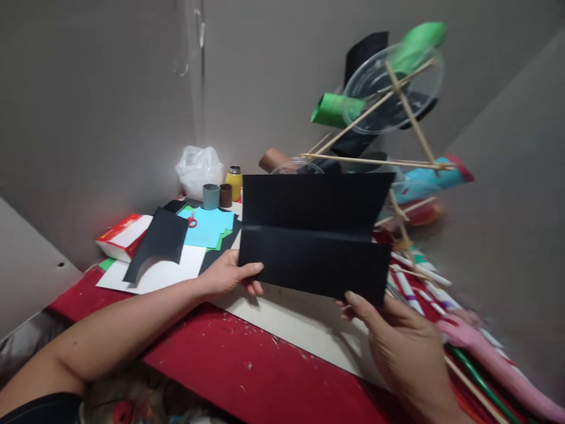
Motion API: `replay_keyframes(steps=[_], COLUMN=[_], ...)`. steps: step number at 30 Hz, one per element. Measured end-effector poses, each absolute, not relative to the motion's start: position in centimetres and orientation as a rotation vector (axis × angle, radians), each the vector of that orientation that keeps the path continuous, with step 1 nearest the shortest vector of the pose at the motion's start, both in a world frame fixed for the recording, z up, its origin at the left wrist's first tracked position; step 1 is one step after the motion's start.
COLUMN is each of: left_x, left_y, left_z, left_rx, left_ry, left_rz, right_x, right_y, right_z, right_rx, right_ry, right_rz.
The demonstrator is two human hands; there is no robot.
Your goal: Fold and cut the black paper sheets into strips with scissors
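A sheet of black paper point(309, 262) with a crease running across its middle is held up above the table. My left hand point(232, 274) pinches its lower left corner, thumb on the near face. At the lower right edge my right hand point(397, 341) grips the same sheet, its thumb in front and the fingers mostly hidden behind. The upper half of the paper tilts back from the fold. Under it lies a white board point(282, 315) on the red table top point(247, 359).
At left are a red tissue box point(121, 235), curved black paper point(161, 241), blue paper point(205, 227) and red-handled scissors point(191, 222). Behind stand a plastic bag point(199, 171), a yellow bottle point(233, 181) and paper tubes point(211, 196). A stick frame point(375, 160) with plastic lids rises at right, near pens point(408, 288).
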State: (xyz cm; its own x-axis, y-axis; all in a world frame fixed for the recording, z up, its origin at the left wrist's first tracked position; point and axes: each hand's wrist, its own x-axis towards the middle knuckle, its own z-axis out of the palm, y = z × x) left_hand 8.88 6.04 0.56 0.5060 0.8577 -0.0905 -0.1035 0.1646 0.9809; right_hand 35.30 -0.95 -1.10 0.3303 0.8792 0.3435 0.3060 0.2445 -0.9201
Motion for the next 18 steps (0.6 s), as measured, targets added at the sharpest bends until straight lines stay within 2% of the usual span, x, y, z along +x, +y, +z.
replay_keyframes(steps=[18], left_x=[9.36], left_y=[5.23], left_z=[1.16], left_rx=[1.325], left_ry=[0.81], left_rz=[0.788], right_x=[34.55], right_y=[-0.93], right_z=[-0.46], right_rx=[-1.15], right_ry=[-0.984], right_rz=[0.776])
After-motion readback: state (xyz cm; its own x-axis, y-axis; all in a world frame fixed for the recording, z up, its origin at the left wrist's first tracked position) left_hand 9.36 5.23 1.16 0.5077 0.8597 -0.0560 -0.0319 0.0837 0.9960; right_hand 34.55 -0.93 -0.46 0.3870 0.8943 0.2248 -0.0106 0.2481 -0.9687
